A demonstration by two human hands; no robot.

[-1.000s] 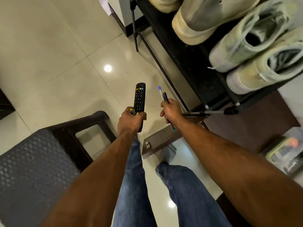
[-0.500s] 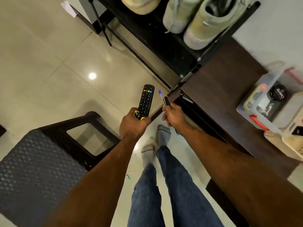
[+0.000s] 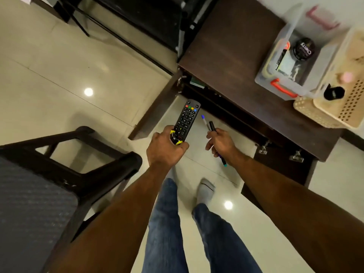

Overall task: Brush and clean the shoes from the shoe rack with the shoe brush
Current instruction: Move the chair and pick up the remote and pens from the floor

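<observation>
one dark chair [image 3: 49, 190] stands at far left. the left hand [image 3: 164, 148] is wrapped around the bottom of one black remote [image 3: 186, 121], buttons up. the right hand [image 3: 221, 142] pinches two pens [image 3: 209, 126] together, likely gathered to be put away on the brown cabinet [image 3: 232, 56] before any brushing. one clear box [image 3: 283, 89] (a round black tin inside) and two cream baskets [image 3: 338, 107] sit there. no shoes or brush are visible; only the black rack [image 3: 149, 18] shows.
</observation>
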